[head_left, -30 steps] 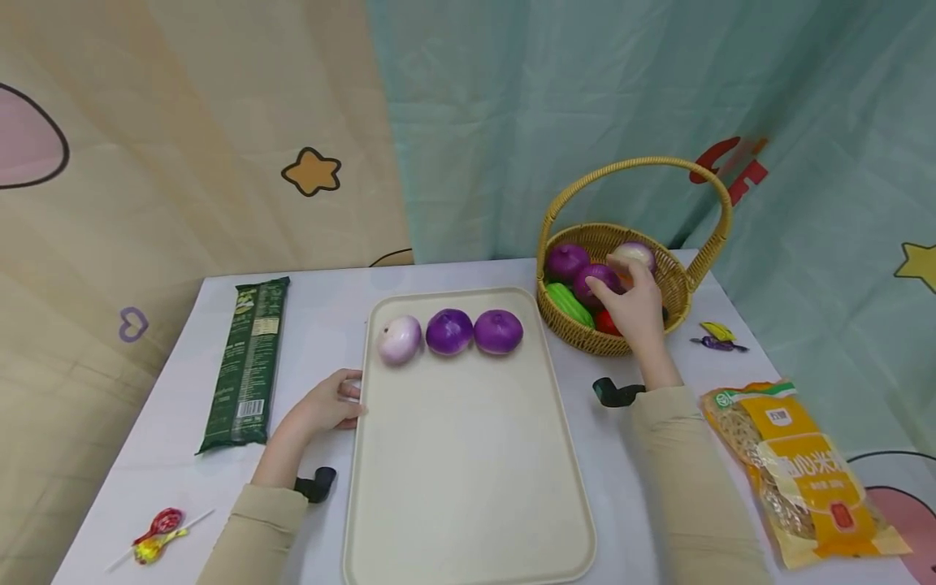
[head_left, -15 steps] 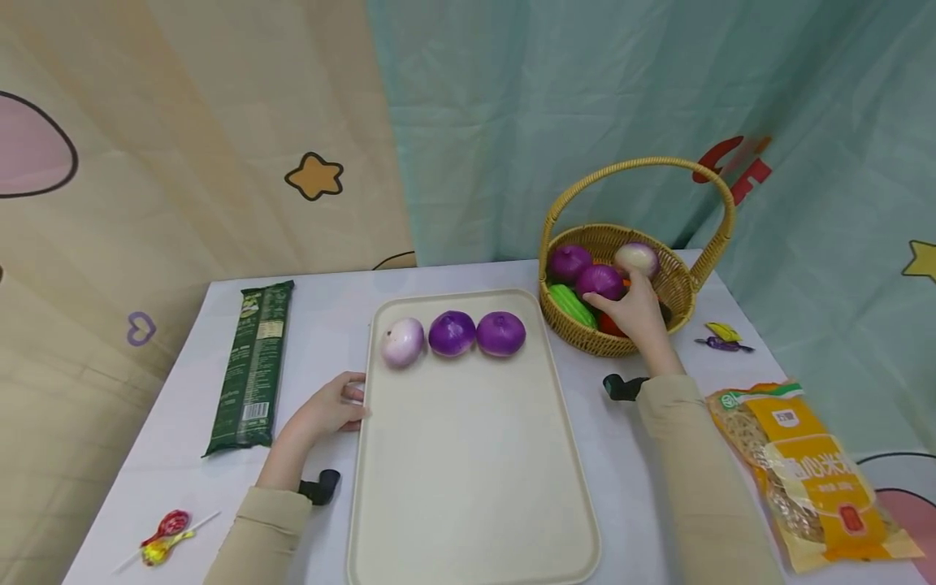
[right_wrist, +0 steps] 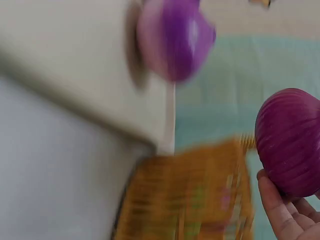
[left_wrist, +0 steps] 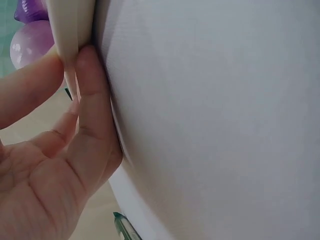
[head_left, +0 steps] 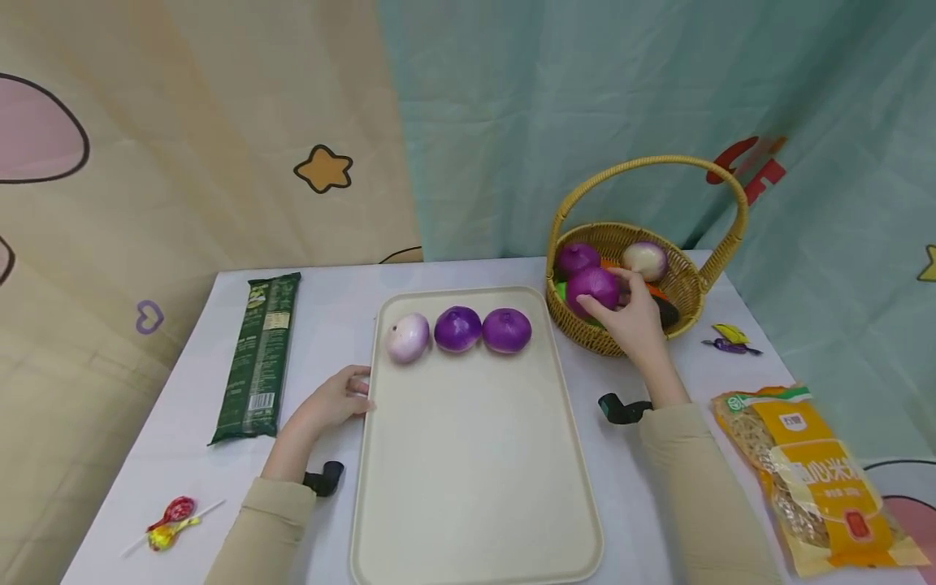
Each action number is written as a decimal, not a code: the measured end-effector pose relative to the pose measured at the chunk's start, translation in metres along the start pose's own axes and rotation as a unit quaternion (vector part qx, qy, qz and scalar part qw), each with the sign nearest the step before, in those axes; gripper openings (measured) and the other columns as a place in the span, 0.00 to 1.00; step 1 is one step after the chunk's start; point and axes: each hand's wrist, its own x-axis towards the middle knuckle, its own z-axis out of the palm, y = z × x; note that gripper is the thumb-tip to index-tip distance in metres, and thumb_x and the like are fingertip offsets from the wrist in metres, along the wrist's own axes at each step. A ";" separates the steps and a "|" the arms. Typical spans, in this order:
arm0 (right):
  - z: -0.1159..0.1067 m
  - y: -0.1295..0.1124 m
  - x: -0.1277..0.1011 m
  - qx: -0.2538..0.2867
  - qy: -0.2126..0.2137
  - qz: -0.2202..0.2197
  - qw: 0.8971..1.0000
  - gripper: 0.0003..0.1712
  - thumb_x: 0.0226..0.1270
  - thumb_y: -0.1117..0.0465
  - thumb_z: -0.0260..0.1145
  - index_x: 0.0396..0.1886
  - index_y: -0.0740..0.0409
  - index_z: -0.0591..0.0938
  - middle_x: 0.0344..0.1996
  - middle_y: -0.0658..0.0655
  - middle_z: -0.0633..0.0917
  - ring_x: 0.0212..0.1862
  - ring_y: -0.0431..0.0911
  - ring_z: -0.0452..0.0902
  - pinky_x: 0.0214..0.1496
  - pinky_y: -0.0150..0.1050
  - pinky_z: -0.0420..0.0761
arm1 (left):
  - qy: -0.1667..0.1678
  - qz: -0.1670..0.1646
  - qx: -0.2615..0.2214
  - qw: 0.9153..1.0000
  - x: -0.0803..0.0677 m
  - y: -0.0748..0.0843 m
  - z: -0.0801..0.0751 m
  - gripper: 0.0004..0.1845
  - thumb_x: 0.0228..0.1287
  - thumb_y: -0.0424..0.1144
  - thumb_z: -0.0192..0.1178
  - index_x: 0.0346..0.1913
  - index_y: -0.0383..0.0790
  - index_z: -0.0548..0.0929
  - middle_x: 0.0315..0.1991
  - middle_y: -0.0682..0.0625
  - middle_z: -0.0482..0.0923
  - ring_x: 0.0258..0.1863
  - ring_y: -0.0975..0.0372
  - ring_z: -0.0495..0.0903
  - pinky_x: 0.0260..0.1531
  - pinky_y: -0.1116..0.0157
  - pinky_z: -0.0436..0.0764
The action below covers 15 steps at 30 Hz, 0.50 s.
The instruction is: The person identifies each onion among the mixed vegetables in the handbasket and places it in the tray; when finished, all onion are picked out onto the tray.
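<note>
A purple onion [head_left: 593,292] is gripped between the thumb and fingers of my right hand [head_left: 634,318], raised over the wicker basket [head_left: 591,335]. In the right wrist view the same onion [right_wrist: 290,142] appears up close against the fingers. My left hand [head_left: 332,404] pinches the left rim of the beige tray [head_left: 475,463]; its thumb and fingers meet that rim in the left wrist view. Along the tray's far end sit a pale onion [head_left: 407,338] and two purple onions, one in the middle [head_left: 457,329] and one at right [head_left: 507,331].
Inside the basket lie another purple onion [head_left: 578,258], a whitish onion [head_left: 645,261] and other vegetables. Its tall handle [head_left: 658,162] arches overhead. A green packet [head_left: 259,357] and lollipops [head_left: 172,524] lie left; wrapped candies [head_left: 731,340] and a yellow noodle bag [head_left: 819,479] lie right.
My right hand has closed on the purple onion and lifted it from among the basket's contents. My left hand stays at the tray rim. The view has shifted slightly.
</note>
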 end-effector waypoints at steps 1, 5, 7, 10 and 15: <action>0.006 -0.005 -0.007 0.012 -0.016 -0.003 1.000 0.46 0.60 0.41 0.70 0.71 0.57 0.63 0.65 0.65 0.70 0.59 0.61 0.71 0.63 0.57 0.77 | 0.001 0.002 0.000 1.000 0.000 0.000 0.000 0.33 0.64 0.30 0.59 0.71 0.28 0.61 0.48 0.36 0.74 0.41 0.56 0.78 0.42 0.61 0.81; 0.039 -0.026 -0.032 0.034 -0.096 -0.019 0.995 0.43 0.60 0.43 0.71 0.69 0.55 0.67 0.63 0.63 0.73 0.54 0.57 0.73 0.57 0.51 0.80 | 0.003 0.002 -0.011 1.000 0.000 0.001 0.001 0.32 0.63 0.29 0.59 0.69 0.25 0.61 0.48 0.35 0.73 0.41 0.56 0.78 0.43 0.60 0.82; 0.056 -0.033 -0.043 0.042 -0.138 -0.018 0.989 0.41 0.59 0.44 0.72 0.68 0.54 0.68 0.62 0.61 0.73 0.54 0.56 0.74 0.56 0.50 0.82 | 0.003 -0.003 -0.022 1.000 -0.001 0.001 0.002 0.31 0.63 0.29 0.59 0.68 0.25 0.62 0.49 0.35 0.73 0.42 0.56 0.78 0.43 0.61 0.83; 0.084 -0.042 -0.055 0.043 -0.185 -0.022 0.982 0.40 0.58 0.44 0.73 0.67 0.54 0.70 0.60 0.60 0.76 0.55 0.54 0.75 0.56 0.49 0.83 | 0.000 -0.011 -0.041 0.999 -0.001 0.001 0.004 0.30 0.64 0.28 0.59 0.67 0.24 0.62 0.50 0.35 0.73 0.44 0.55 0.78 0.46 0.60 0.84; 0.126 -0.057 -0.070 0.041 -0.259 -0.040 0.964 0.41 0.56 0.43 0.74 0.66 0.55 0.71 0.58 0.58 0.78 0.55 0.51 0.76 0.54 0.45 0.82 | 0.003 -0.018 -0.057 0.998 -0.001 0.000 0.004 0.29 0.64 0.28 0.58 0.66 0.24 0.63 0.52 0.34 0.72 0.46 0.54 0.78 0.48 0.59 0.84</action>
